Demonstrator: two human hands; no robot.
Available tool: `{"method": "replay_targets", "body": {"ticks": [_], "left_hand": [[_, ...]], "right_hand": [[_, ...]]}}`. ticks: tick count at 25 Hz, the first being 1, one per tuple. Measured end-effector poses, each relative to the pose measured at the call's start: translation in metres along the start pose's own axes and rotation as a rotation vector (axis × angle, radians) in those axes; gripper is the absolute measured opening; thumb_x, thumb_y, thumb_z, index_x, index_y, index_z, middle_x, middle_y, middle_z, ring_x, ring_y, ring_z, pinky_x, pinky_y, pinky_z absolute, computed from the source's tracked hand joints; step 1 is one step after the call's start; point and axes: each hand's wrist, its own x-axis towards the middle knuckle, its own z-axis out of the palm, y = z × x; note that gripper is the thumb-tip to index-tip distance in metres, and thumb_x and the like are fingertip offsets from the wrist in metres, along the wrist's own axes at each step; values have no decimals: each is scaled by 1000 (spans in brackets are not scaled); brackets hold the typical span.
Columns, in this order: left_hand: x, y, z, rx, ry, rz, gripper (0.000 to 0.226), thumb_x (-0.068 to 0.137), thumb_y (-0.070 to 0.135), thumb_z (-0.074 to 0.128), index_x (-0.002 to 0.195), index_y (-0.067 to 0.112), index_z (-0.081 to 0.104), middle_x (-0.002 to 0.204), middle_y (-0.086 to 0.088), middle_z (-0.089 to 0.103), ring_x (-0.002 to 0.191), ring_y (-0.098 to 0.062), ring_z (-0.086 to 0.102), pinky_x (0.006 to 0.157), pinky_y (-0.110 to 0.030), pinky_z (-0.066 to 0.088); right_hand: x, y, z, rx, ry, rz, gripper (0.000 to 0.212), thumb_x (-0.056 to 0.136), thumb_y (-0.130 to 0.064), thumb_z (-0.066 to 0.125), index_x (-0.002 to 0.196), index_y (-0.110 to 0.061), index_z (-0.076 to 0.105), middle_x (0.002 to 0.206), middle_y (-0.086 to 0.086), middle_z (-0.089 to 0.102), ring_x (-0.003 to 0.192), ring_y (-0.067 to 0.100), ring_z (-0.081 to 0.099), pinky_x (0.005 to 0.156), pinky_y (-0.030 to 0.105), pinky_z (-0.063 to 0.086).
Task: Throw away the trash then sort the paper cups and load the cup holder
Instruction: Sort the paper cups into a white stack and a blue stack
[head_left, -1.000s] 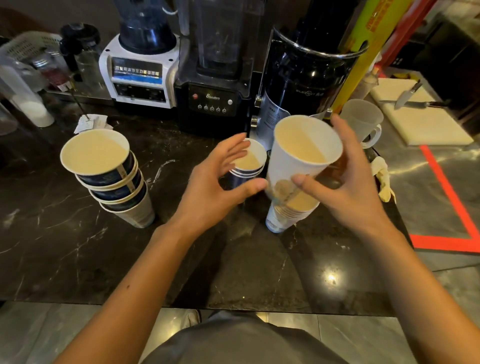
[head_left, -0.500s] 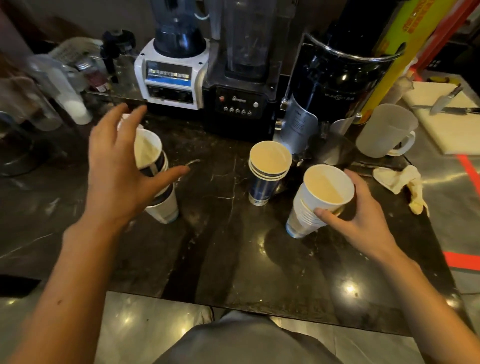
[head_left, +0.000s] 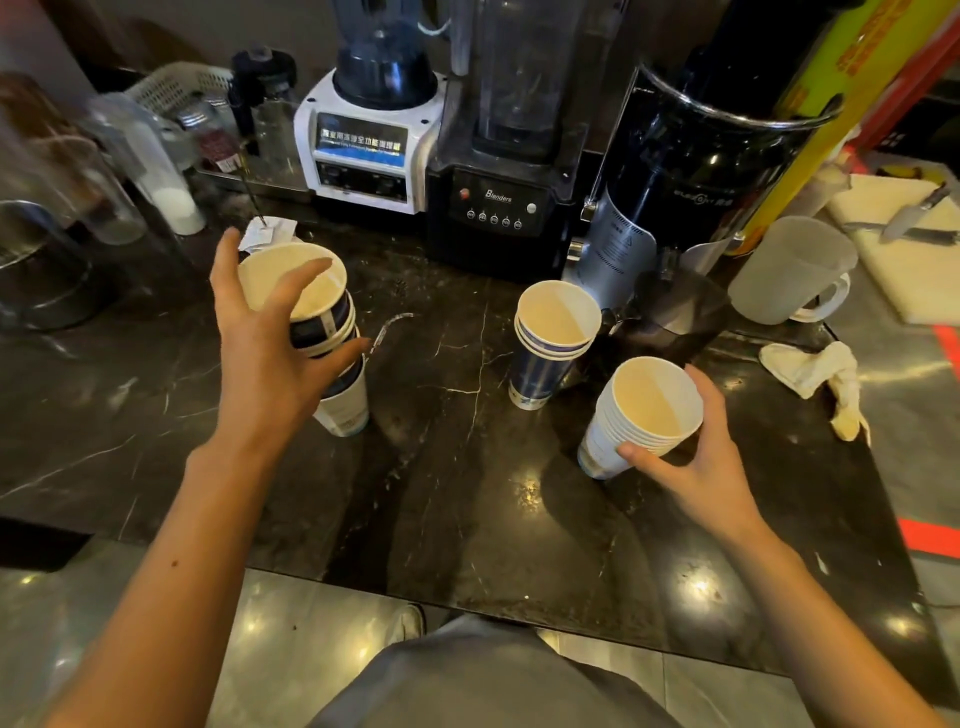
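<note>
Three stacks of paper cups stand on the black marble counter (head_left: 467, 493). On the left is a leaning mixed stack (head_left: 340, 410), dark blue cups on top of a white one. My left hand (head_left: 270, 358) curls over its top cup with fingers spread, the thumb beside the cup wall and one finger across the rim. A short blue stack (head_left: 540, 364) stands in the middle. To the right, my right hand (head_left: 701, 467) grips the tilted white cup stack (head_left: 644, 410), whose base rests on the counter.
Along the back stand a white blender (head_left: 363, 150), a black blender (head_left: 498, 202) and a tall black machine (head_left: 691, 156). A frosted pitcher (head_left: 784, 270), a crumpled rag (head_left: 815, 374) and a cutting board with knife (head_left: 914, 218) are on the right. Glass containers (head_left: 78, 197) crowd the left.
My left hand swung from the middle over to the left stack and settled around its top cup. My right hand lowered the white cup onto the white stack and brought it down.
</note>
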Motion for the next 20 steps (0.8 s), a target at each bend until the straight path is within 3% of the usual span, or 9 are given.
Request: {"method": "replay_targets", "body": {"ticks": [3, 6, 8, 11, 17, 20], "left_hand": [[-5, -8, 7, -67, 88, -53, 73, 68, 15, 88, 131, 21, 51, 157, -19, 19, 143, -35, 25, 110, -4, 17], [-7, -12, 8, -119, 140, -74, 70, 69, 14, 87, 129, 16, 51, 145, -22, 37, 133, -30, 39, 100, 2, 25], [-9, -10, 8, -147, 140, -62, 67, 70, 15, 86, 128, 15, 52, 138, -22, 44, 127, -28, 43, 96, 1, 29], [-15, 2, 15, -156, 74, 13, 71, 70, 18, 86, 131, 16, 49, 136, -21, 45, 127, -24, 42, 98, -1, 28], [-25, 44, 47, -332, -130, 66, 88, 67, 27, 87, 141, 22, 40, 145, 0, 41, 132, -7, 39, 108, -13, 33], [-34, 62, 65, -383, -220, 129, 96, 68, 27, 88, 145, 34, 30, 146, 7, 37, 133, -3, 35, 106, -5, 27]], "right_hand": [[-3, 0, 4, 11, 26, 5, 107, 64, -49, 80, 150, -30, 19, 134, -42, 31, 122, -18, 33, 99, 16, 29], [-3, -1, 4, 2, 13, 27, 112, 63, -53, 79, 151, -35, 12, 129, -55, 22, 121, -24, 28, 103, 17, 26], [-5, -5, 2, -14, -7, 44, 117, 62, -60, 79, 151, -42, 5, 141, -42, 22, 128, -15, 24, 107, 25, 23], [-6, -14, -1, -77, 15, 5, 116, 61, -76, 72, 149, -49, 1, 157, -18, 21, 133, -7, 23, 104, 24, 23], [7, -46, 7, -195, 68, -151, 98, 75, -68, 65, 151, -43, 9, 160, -13, 16, 142, 3, 16, 107, 25, 21], [12, -63, 13, -311, 73, -258, 87, 83, -64, 62, 152, -36, 15, 161, -5, 16, 150, 14, 8, 119, 42, 15]]}}
